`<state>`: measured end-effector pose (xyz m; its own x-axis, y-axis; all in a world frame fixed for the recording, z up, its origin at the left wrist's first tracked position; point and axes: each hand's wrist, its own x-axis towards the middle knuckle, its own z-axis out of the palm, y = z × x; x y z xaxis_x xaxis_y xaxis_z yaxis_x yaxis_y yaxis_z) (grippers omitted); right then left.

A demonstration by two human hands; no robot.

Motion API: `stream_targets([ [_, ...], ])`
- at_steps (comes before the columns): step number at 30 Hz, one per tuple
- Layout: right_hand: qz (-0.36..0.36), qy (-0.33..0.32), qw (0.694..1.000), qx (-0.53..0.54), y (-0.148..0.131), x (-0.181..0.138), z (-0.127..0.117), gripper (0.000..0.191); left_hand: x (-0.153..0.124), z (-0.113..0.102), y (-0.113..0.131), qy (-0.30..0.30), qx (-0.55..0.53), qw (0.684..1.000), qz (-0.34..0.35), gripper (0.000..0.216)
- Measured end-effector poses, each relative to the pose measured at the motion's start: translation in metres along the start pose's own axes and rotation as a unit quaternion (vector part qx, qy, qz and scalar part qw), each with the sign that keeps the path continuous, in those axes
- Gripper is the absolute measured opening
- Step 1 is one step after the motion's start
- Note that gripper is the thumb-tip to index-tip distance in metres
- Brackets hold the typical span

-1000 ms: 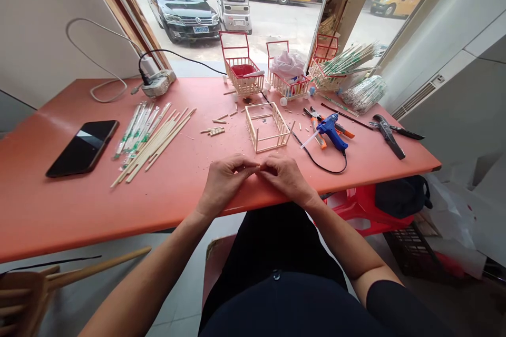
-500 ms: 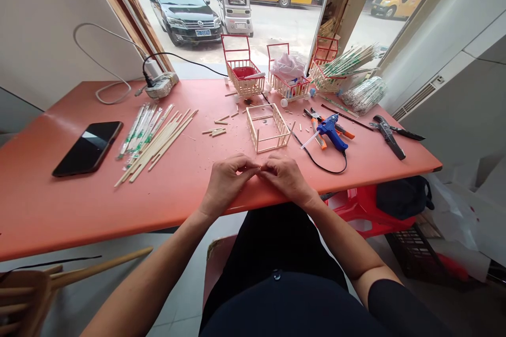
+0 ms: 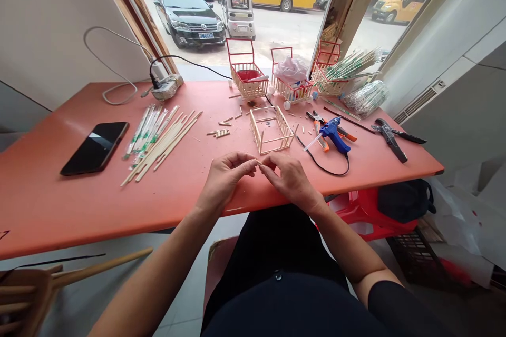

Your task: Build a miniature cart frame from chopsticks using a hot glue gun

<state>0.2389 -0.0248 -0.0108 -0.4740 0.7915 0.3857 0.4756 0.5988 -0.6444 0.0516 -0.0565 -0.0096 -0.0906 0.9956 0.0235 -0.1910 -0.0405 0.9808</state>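
My left hand (image 3: 225, 176) and my right hand (image 3: 288, 176) meet fingertip to fingertip above the near edge of the orange table (image 3: 79, 195). Both pinch a short, thin wooden stick piece (image 3: 259, 164) between thumbs and forefingers. Just beyond them stands an open-topped basket frame of wooden sticks (image 3: 272, 129). A blue glue gun (image 3: 334, 131) with a black cord lies to the right of the frame. A loose pile of chopsticks (image 3: 162, 139), some in wrappers, lies to the left.
A black phone (image 3: 95, 147) lies far left. Three small red-and-wood cart models (image 3: 247, 76) stand at the back by the window. Pliers (image 3: 389, 134) and cutters lie at the right. A power strip (image 3: 166, 87) sits back left. A red stool stands under the table.
My hands have lifted slightly off the table and keep pinching the small stick. The view has shifted a little to the left; the objects on the table have not moved.
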Motion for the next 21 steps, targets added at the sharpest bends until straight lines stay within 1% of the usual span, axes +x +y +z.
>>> stream_targets([
  [3, 0.009, 0.041, 0.999, 0.0, -0.002, -0.001, 0.0, 0.018, 0.0, 0.003, -0.004, 0.007, -0.046, 0.999, -0.014, 0.03],
  [7, 0.007, 0.075, 0.997, 0.025, -0.003, 0.001, -0.003, 0.015, -0.002, 0.005, -0.004, -0.001, -0.044, 0.999, -0.01, 0.033],
  [9, 0.03, 0.076, 0.994, 0.069, -0.002, 0.002, -0.003, 0.013, -0.003, 0.007, -0.003, -0.006, -0.044, 0.999, -0.016, 0.035],
  [11, 0.065, 0.073, 0.986, 0.134, -0.001, 0.003, -0.001, 0.015, -0.003, 0.009, -0.003, -0.013, -0.051, 0.998, -0.029, 0.038],
  [13, 0.092, 0.076, 0.973, 0.198, 0.0, 0.004, 0.002, 0.021, -0.004, 0.011, -0.004, -0.018, -0.055, 0.998, -0.039, 0.04],
  [15, 0.103, 0.081, 0.963, 0.237, 0.002, 0.004, 0.002, 0.03, -0.004, 0.013, -0.006, -0.022, -0.044, 0.998, -0.04, 0.041],
  [17, 0.101, 0.081, 0.962, 0.239, 0.003, 0.003, 0.0, 0.034, -0.004, 0.013, -0.007, -0.031, -0.019, 0.999, -0.036, 0.042],
  [18, 0.096, 0.082, 0.966, 0.225, 0.003, 0.003, -0.001, 0.033, -0.004, 0.012, -0.007, -0.037, -0.001, 0.999, -0.03, 0.041],
  [21, 0.059, 0.083, 0.984, 0.143, 0.007, 0.003, -0.007, 0.02, -0.004, 0.007, -0.005, -0.023, 0.094, 0.995, 0.022, 0.034],
])
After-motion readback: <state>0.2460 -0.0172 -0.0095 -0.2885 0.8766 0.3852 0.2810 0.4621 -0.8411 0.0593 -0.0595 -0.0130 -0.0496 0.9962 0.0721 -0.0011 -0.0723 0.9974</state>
